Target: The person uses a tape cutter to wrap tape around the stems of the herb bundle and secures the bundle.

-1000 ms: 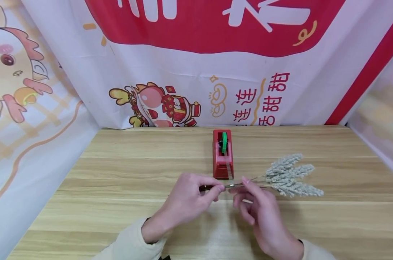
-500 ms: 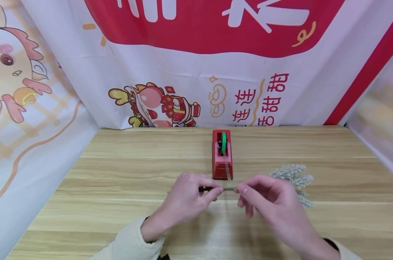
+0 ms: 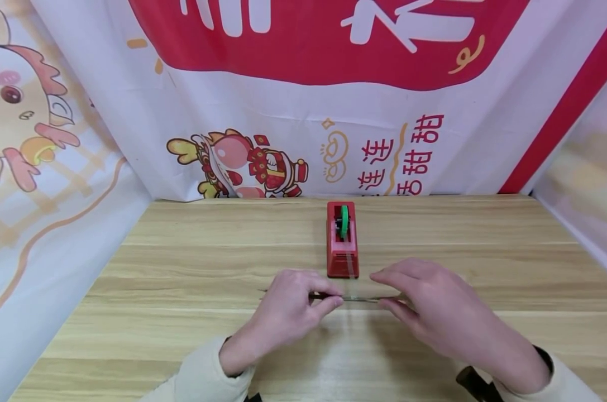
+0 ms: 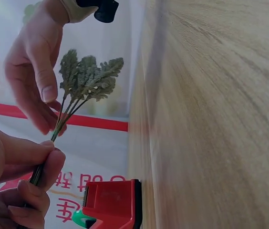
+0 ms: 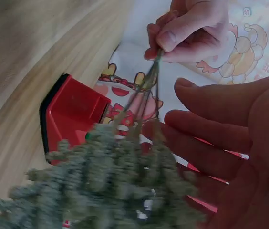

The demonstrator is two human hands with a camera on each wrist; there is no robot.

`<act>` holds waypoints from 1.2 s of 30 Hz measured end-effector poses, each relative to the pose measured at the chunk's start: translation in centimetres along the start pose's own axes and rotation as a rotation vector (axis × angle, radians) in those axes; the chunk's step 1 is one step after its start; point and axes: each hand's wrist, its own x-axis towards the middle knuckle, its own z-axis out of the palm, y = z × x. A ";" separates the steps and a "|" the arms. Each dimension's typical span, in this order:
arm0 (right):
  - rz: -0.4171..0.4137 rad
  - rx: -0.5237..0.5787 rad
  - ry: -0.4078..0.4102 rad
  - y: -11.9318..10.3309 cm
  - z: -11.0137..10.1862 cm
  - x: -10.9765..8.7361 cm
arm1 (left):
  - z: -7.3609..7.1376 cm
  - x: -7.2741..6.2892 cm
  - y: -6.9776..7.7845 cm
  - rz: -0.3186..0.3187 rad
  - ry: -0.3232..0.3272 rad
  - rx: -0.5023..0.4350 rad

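Observation:
My left hand [image 3: 295, 301] pinches a bundle of thin stems [image 3: 366, 300] between thumb and fingers, above the table. These belong to a sprig with grey-green, fuzzy flower heads [image 4: 89, 76]. My right hand [image 3: 434, 307] is beside the stems toward the flower heads. Its fingers [image 5: 206, 155] are extended behind the stems, and the thumb stands apart from them. In the head view this hand hides the flower heads. Just beyond the stems stands a red tape dispenser [image 3: 342, 262] with a green roll [image 3: 344, 221]. A faint clear tape strip [image 3: 352, 287] seems to run from it to the stems.
The wood-grain table [image 3: 197, 245] reaches back to a white and red printed cloth [image 3: 303, 111]. Another printed cloth [image 3: 42, 223] hangs along the left side, and a pale one [image 3: 584, 167] on the right.
My right hand has gone from pinching the stems to spread fingers, shifting right. The flower heads have passed out of sight behind it in the head view. My left hand keeps its hold.

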 end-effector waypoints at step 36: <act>-0.221 -0.015 -0.055 2.7 2.3 0.3 | -0.1 0.1 0.1 -0.087 0.022 0.052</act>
